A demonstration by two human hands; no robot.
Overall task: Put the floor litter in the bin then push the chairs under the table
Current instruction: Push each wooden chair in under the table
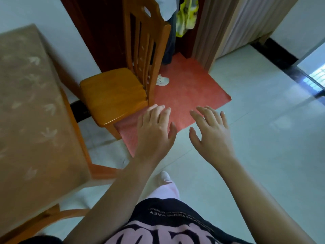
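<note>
Plainly, 1 wooden chair point(112, 95) stands pulled out just beside the desk point(31, 103), its legs partly on a red mat point(190, 85). Both the left hand point(154, 129) and right hand point(213, 138) hover near it, fingers point(197, 117) spread wide, holding nothing. Pushed carelessly, its legs could drag and ruck the mat.

Glossy varnished wood chair point(114, 95); shiny floor tiles point(263, 120); matt red mat point(184, 85)

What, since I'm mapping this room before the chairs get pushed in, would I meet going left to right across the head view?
Cloth-covered table → wooden chair → left hand → right hand → black floor strip. The red mat overlaps several, so it is left out.
</note>
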